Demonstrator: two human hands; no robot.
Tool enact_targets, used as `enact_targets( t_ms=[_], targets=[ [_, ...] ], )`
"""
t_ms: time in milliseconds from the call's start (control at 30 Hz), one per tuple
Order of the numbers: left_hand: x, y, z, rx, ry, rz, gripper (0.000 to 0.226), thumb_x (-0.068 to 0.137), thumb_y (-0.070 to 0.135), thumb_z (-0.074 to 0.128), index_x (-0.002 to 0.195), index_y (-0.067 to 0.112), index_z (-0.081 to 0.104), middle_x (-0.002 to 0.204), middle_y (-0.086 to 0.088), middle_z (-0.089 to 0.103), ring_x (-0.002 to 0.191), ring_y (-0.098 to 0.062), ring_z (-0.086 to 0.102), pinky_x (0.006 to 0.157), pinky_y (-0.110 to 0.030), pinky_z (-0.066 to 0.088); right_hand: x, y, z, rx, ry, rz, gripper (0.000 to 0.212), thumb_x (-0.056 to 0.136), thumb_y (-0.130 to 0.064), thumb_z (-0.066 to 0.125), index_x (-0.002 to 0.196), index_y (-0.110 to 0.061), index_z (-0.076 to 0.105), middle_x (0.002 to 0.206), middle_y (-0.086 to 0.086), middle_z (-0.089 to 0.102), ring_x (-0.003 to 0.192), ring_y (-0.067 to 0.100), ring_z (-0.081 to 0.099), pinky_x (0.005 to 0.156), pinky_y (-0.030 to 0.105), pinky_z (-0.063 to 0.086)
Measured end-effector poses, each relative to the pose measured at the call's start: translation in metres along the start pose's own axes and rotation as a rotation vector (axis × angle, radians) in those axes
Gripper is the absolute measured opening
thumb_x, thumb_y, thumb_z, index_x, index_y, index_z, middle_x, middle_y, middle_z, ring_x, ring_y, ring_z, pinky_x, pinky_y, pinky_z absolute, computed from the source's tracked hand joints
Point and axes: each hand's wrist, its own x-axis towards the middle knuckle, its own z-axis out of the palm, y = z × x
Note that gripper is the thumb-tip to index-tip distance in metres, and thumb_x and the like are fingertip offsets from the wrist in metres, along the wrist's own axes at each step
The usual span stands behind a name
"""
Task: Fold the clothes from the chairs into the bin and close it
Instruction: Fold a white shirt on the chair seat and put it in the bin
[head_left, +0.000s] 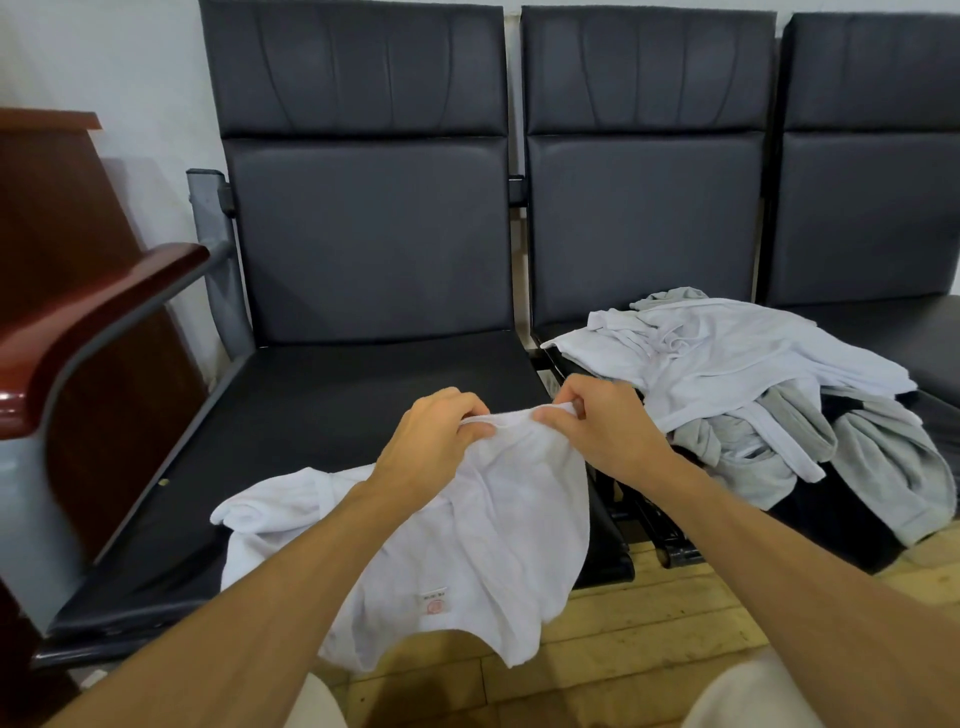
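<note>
A white garment (467, 545) with a small label near its hem hangs over the front of the left black chair seat (322, 395). My left hand (431, 436) pinches its upper edge, and my right hand (608, 421) pinches the same edge close beside it. Part of the garment lies bunched on the seat to the left. A pile of white and grey clothes (753, 395) covers the middle chair seat, just right of my right hand. No bin is in view.
Three black padded chairs stand in a row against a white wall; the right chair (883, 208) is partly visible. A reddish wooden armrest (93, 322) and wooden furniture (57, 218) are at the left. Wooden floor (623, 649) lies below.
</note>
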Motion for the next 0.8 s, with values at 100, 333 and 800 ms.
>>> enact_targets(
  t_ms=[100,333,800],
  targets=[
    [0.0,-0.003,-0.001,0.074,-0.062,-0.015,0.03,0.098,0.024,0.056,0.128,0.021,0.056,0.12,-0.001,0.057,0.097,-0.016,0.054,0.084,-0.022,0.042,0.001,0.002,-0.005,-0.034,0.026,0.032,0.035,0.084,-0.035,0.072,0.065,-0.02,0.047,0.058,-0.006,0.045,0.056,0.006,0.041,0.053,0.017,0.031],
    [-0.009,-0.008,0.016,0.123,-0.053,0.034,0.024,0.101,0.022,0.047,0.12,0.017,0.061,0.113,-0.003,0.061,0.097,-0.02,0.06,0.088,-0.033,0.051,-0.003,0.019,-0.007,-0.189,0.002,0.148,0.035,0.08,-0.041,0.074,0.067,-0.019,0.05,0.067,-0.003,0.054,0.069,0.016,0.053,0.06,0.026,0.041],
    [-0.022,-0.026,0.007,-0.189,0.019,0.033,0.026,0.101,0.027,0.046,0.123,0.024,0.06,0.113,0.006,0.065,0.098,-0.01,0.06,0.087,-0.026,0.051,0.007,-0.008,0.03,-0.35,-0.27,-0.204,0.022,0.096,-0.034,0.056,0.095,-0.016,0.069,0.083,-0.004,0.06,0.081,0.017,0.056,0.09,0.03,0.044]
  ],
)
